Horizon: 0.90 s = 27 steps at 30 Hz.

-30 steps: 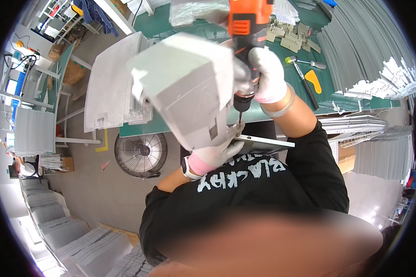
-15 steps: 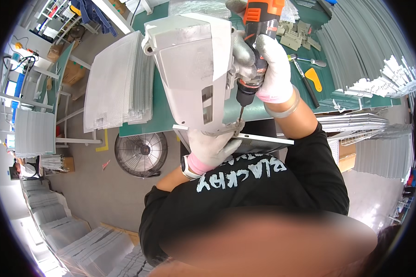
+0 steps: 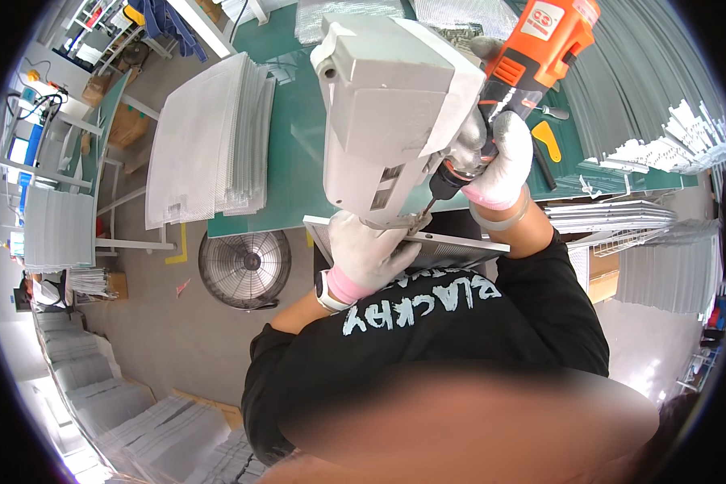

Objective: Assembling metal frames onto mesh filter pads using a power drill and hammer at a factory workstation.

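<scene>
On the grey floor at left stand stacks of pale sheets and a round fan. A pile of mesh panels lies on the green surface. The left hand, its grip clamped, steadies a grey metal housing above the surface edge; the right hand, grip closed, holds an orange drill against it.

head cam | worn on head | faces steeply down | close over green workbench | fisheye, single view
</scene>
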Each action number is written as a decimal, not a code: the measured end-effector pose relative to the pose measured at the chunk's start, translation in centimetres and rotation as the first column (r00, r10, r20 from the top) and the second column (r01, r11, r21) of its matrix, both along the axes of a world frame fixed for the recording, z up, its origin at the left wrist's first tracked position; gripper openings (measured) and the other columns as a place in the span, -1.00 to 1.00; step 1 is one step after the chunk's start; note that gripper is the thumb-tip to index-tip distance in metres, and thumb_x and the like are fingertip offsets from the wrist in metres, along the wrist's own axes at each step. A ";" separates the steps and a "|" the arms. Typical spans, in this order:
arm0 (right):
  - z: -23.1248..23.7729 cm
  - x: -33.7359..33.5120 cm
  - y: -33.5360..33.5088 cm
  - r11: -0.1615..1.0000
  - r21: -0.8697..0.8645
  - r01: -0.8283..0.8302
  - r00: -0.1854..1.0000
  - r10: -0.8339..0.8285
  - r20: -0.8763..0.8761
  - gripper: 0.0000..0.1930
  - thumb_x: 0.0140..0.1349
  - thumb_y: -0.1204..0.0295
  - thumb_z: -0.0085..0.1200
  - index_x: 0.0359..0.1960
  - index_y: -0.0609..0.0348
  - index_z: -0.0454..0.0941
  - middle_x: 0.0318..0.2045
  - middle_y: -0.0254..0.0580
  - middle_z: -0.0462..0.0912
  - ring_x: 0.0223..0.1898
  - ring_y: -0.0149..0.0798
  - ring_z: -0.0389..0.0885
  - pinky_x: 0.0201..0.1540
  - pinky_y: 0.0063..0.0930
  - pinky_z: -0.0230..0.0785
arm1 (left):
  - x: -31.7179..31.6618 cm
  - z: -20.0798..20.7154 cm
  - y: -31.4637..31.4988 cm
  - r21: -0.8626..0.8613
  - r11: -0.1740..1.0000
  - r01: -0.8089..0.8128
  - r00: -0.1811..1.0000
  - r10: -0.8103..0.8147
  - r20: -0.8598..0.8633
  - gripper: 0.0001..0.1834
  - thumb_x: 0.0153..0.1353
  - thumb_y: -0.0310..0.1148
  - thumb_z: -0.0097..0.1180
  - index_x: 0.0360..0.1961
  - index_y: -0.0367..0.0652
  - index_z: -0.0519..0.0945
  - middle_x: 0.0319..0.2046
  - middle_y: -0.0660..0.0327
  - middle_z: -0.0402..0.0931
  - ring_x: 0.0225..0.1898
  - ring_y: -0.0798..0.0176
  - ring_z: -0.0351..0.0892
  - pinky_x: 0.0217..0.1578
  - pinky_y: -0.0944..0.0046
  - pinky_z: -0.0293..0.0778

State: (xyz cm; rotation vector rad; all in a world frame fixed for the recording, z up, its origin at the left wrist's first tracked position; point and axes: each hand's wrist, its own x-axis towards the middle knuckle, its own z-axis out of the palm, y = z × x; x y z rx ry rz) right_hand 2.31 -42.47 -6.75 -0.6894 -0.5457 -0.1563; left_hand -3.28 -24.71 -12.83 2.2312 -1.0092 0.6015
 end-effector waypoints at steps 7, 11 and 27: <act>0.0 -0.8 0.3 0.999 -0.012 0.040 0.998 -0.041 -0.050 -0.38 0.17 0.42 -0.02 0.25 0.22 0.04 -0.60 -0.25 0.38 -0.72 -0.44 0.30 -0.67 -0.59 0.19 | -0.2 -1.3 0.1 -0.029 0.999 0.036 0.997 -0.038 -0.073 -0.62 -0.24 -0.36 0.30 -0.24 0.03 0.70 -0.29 0.30 0.62 -0.30 0.17 0.60 -0.37 0.13 0.45; -0.3 -0.7 0.4 0.998 -0.058 -0.010 1.000 0.008 -0.029 -0.39 0.08 0.44 -0.04 0.20 0.22 0.06 -0.62 -0.26 0.38 -0.72 -0.45 0.29 -0.65 -0.59 0.21 | -0.9 -1.2 0.0 -0.014 1.000 0.003 0.992 -0.004 -0.126 -0.62 -0.20 -0.36 0.31 -0.22 0.02 0.71 -0.27 0.31 0.63 -0.24 0.18 0.62 -0.27 0.14 0.47; 8.0 4.5 -3.3 0.522 -0.513 0.681 0.699 -0.672 0.245 -0.60 0.29 0.30 0.06 0.09 0.23 0.39 -0.13 -0.16 0.56 -0.16 -0.27 0.55 -0.09 -0.43 0.43 | 0.8 -0.8 0.5 0.079 0.988 -0.131 0.990 0.127 0.055 -0.73 -0.09 -0.19 0.30 -0.34 -0.03 0.59 -0.62 0.27 0.40 -0.53 0.12 0.45 -0.44 0.08 0.29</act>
